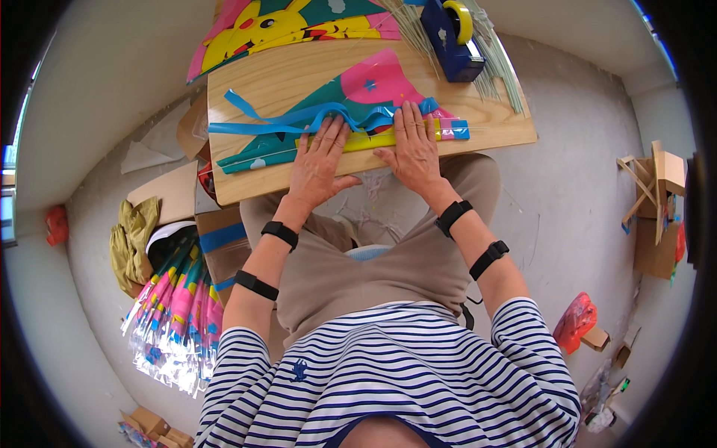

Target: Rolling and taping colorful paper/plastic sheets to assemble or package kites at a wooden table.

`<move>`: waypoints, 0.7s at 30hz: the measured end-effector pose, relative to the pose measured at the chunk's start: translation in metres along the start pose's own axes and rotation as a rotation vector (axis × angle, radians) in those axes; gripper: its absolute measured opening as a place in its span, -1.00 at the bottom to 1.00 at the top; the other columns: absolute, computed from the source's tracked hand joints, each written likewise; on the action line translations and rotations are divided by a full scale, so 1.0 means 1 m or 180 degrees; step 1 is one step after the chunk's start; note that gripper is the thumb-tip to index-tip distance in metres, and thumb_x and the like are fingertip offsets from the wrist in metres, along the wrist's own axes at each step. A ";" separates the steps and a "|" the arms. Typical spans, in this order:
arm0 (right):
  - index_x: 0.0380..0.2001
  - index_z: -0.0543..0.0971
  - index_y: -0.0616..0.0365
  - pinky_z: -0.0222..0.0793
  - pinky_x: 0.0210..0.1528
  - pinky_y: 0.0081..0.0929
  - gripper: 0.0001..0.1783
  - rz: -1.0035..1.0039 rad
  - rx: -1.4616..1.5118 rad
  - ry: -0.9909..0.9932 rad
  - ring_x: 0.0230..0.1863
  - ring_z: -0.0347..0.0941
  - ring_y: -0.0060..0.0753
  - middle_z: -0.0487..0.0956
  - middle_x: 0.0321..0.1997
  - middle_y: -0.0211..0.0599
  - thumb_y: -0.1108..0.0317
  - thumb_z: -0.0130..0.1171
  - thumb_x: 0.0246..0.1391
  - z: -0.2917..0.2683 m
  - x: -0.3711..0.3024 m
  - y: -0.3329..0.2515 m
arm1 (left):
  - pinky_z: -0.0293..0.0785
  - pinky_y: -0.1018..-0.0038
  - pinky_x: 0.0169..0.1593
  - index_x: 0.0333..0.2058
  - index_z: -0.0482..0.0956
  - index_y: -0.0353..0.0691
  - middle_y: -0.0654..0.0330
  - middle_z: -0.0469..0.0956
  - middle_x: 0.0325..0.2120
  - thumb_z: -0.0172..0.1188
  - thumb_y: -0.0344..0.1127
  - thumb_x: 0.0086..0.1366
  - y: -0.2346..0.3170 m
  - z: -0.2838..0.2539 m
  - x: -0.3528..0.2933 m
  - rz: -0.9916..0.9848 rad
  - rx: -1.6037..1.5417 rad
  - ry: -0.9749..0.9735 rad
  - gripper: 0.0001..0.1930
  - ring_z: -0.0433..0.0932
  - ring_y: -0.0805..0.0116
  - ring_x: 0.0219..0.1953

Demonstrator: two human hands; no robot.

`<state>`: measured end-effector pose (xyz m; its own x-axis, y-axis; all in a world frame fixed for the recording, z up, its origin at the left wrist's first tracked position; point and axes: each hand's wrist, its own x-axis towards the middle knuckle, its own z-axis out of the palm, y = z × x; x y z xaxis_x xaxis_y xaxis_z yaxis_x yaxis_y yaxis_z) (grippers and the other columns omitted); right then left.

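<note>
On the wooden table lies a thin printed plastic sheet (pixel 377 78) in pink, green and yellow, which looks like a kite skin. Its near edge is folded into a narrow strip. A blue ribbon (pixel 287 119) runs in loose waves across it. My left hand (pixel 320 160) lies flat, fingers stretched over the ribbon and the folded edge. To its right, my right hand (pixel 413 149) presses flat on the same edge, fingers straight. A thin rod or line seems to run along the fold, partly hidden under my hands.
A blue tape dispenser (pixel 454 45) with yellow tape stands at the far right of the wooden table (pixel 493 131), among thin pale sticks (pixel 509 82). More printed sheets (pixel 280 33) lie beyond. Finished-looking bundles (pixel 179 299) and a cardboard box (pixel 224 250) sit at my left.
</note>
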<state>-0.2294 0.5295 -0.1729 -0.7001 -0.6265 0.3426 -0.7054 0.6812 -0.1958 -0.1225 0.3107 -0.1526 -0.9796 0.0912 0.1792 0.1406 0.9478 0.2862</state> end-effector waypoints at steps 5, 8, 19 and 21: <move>0.39 0.22 0.45 -0.25 0.56 0.13 0.08 0.0012 0.0103 -0.0037 0.59 -0.05 0.10 0.12 0.54 0.19 -0.32 0.14 0.14 0.001 -0.001 0.000 | -0.04 -0.02 0.51 0.42 0.19 -0.19 0.13 0.12 0.46 0.50 0.13 -0.05 0.000 -0.007 0.000 0.0039 -0.0083 -0.0073 0.11 0.02 0.18 0.53; 0.39 0.21 0.46 -0.25 0.57 0.10 0.09 0.0031 0.0079 -0.0042 0.60 -0.06 0.10 0.11 0.55 0.18 -0.32 0.15 0.14 0.002 -0.002 0.002 | 0.07 0.01 0.46 0.34 0.31 -0.23 0.06 0.24 0.38 0.50 0.03 -0.01 -0.004 -0.016 -0.004 0.0126 -0.0198 -0.0015 -0.03 0.14 0.11 0.46; 0.40 0.18 0.43 -0.23 0.56 0.09 0.05 0.0078 0.0114 -0.0107 0.60 -0.08 0.12 0.08 0.56 0.16 -0.27 0.13 0.19 0.000 -0.002 0.001 | 0.31 0.09 0.21 0.13 0.51 -0.27 0.06 0.51 0.00 0.48 -0.26 -0.02 -0.029 -0.043 0.044 -0.0052 -0.0236 0.0828 -0.32 0.40 -0.02 0.13; 0.40 0.20 0.44 -0.25 0.57 0.08 0.07 0.0088 0.0086 -0.0092 0.60 -0.07 0.10 0.09 0.56 0.16 -0.30 0.12 0.17 0.001 -0.001 0.000 | 0.29 0.10 0.23 0.15 0.50 -0.27 0.06 0.51 -0.01 0.48 -0.26 -0.03 -0.030 -0.036 0.049 -0.0031 -0.0221 0.0676 -0.29 0.39 -0.02 0.14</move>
<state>-0.2286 0.5302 -0.1743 -0.7221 -0.6185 0.3100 -0.6881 0.6883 -0.2297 -0.1698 0.2753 -0.1185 -0.9297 0.0088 0.3683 0.1481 0.9243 0.3518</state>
